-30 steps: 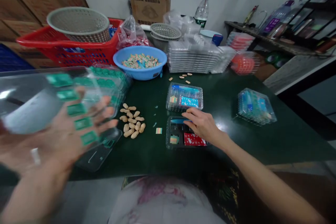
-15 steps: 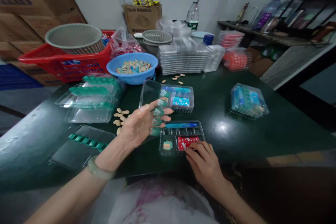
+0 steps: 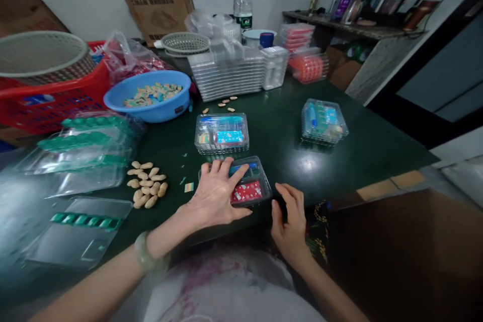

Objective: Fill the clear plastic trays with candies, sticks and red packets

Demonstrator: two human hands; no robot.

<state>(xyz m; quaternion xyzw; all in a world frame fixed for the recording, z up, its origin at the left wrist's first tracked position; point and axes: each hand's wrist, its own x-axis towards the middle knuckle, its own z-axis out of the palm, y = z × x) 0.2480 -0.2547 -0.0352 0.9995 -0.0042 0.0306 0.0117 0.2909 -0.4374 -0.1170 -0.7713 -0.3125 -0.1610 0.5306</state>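
Pressing down on the lid of a clear plastic box (image 3: 253, 187), the left hand (image 3: 217, 196) lies spread flat, fingers straight, gripping nothing. The right hand (image 3: 290, 219) sits just beside the box's right front corner, fingers loosely curled and empty; I cannot tell whether its fingertips touch the plastic.

The box rests close to the front edge of the desk (image 3: 287, 146), with a red packet (image 3: 247, 192) showing through the lid. It looks thin, light and springy, likely to dent under a hard squeeze and to slide on the glossy top. The stiffer rim at the 2 short ends or the corners seems the safest place to take hold.

The front edge leaves little margin toward the lap. Just beyond the left fingertips stands a 2nd closed box (image 3: 222, 133), near but apart. To the right the desk is open as far as a 3rd box (image 3: 323, 121). To the left lie a small coloured piece (image 3: 188, 187) and a pile of peanuts (image 3: 147, 186), then loose lids (image 3: 81, 229) with green strips.
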